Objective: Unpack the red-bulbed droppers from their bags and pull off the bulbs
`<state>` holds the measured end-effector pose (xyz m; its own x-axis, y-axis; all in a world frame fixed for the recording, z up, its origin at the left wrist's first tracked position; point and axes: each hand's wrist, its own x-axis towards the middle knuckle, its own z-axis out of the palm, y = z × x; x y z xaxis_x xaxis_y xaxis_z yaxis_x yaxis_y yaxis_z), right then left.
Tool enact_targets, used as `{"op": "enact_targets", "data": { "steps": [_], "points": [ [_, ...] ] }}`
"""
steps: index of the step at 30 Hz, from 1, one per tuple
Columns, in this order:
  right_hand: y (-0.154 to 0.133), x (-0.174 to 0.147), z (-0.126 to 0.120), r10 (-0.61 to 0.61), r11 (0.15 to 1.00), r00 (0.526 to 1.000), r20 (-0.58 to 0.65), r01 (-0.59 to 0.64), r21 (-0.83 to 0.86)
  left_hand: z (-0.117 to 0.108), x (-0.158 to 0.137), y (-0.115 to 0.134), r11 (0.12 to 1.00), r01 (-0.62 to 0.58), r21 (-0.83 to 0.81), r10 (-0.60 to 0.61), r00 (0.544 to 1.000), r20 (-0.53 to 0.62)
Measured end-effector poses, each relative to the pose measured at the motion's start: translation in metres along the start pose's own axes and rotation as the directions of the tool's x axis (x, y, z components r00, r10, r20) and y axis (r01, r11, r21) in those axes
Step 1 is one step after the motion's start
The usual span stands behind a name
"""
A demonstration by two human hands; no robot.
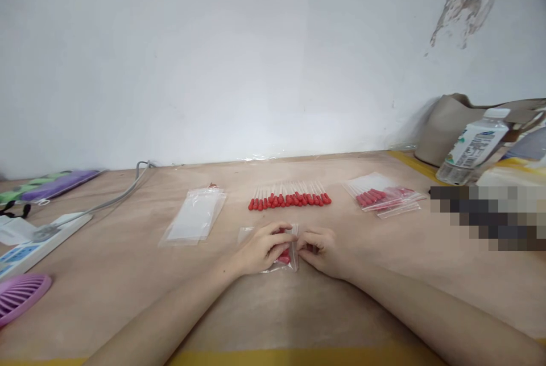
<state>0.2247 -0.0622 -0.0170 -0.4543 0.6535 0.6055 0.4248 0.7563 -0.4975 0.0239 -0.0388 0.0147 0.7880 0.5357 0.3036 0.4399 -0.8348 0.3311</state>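
A clear zip-lock bag [293,263] lies flat on the table in front of me, with red-tipped items showing inside. My left hand [265,248] lies over it, fingers bent and thumb pressed on the plastic, hiding much of the bag. At the bag's right edge, my right hand [321,248] has its thumb and fingers closed in a pinch on the plastic. Just beyond my hands is a row of thin white sticks with red tips [290,200]. To the left rests a stack of flat clear bags [191,215]; to the right, filled bags [379,195] of red-tipped sticks overlap.
A power strip [46,241] with a grey cable [113,200] and a pink fan-like object [23,298] are at the left. A purple and green item [60,186] lies behind them. At the right stand a plastic bottle [473,147] and a beige bag [443,127].
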Motion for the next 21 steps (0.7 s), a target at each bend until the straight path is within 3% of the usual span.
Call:
{"op": "enact_targets", "data": {
  "steps": [14,21],
  "points": [
    [0.0034,-0.0012,0.0016,-0.161,0.978,0.987,-0.016,0.158,-0.136,0.0069,-0.0017,-0.0006,0.999,-0.002,0.034,0.001,1.000,0.008],
    [0.0053,0.0001,0.0019,-0.296,0.930,0.955,-0.018,0.285,-0.231,0.0076,-0.0017,-0.0020,0.999,-0.019,0.046,0.019,1.000,-0.002]
  ]
}}
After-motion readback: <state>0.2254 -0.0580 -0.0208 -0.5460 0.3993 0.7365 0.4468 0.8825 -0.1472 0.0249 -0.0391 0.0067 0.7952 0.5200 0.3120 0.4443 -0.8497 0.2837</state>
